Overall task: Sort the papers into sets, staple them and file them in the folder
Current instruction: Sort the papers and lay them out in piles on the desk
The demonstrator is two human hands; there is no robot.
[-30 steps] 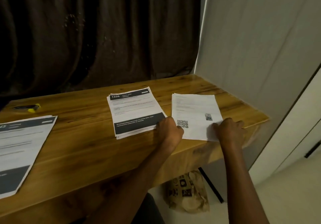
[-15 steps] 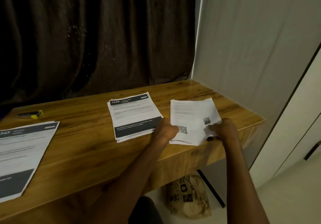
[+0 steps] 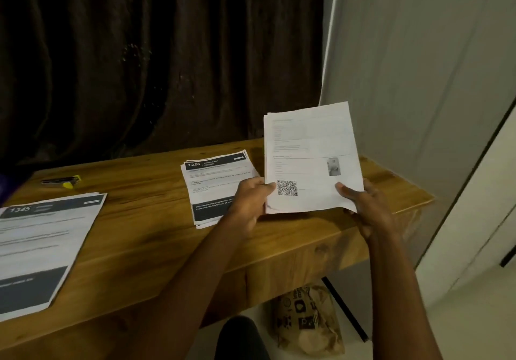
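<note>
A white paper set with a QR code (image 3: 310, 150) is raised upright above the right end of the wooden table (image 3: 145, 234). My left hand (image 3: 250, 197) grips its lower left edge, thumb on the front. My right hand (image 3: 363, 206) holds the lower right corner the same way. A second stack headed "1226" (image 3: 215, 178) lies flat mid-table, partly behind my left hand. A third stack headed "1345" (image 3: 39, 245) lies at the left edge. A yellow and black stapler (image 3: 62, 180) rests at the back left. No folder is in view.
A dark curtain (image 3: 139, 52) hangs behind the table and a pale wall (image 3: 418, 66) stands to the right. Under the table lies a printed paper bag (image 3: 307, 320) on the floor, next to a dark table leg (image 3: 344, 308).
Both hands took hold of the QR-code set where it lay on the table, lifted it off and tilted it upright. The other two stacks have stayed put.
</note>
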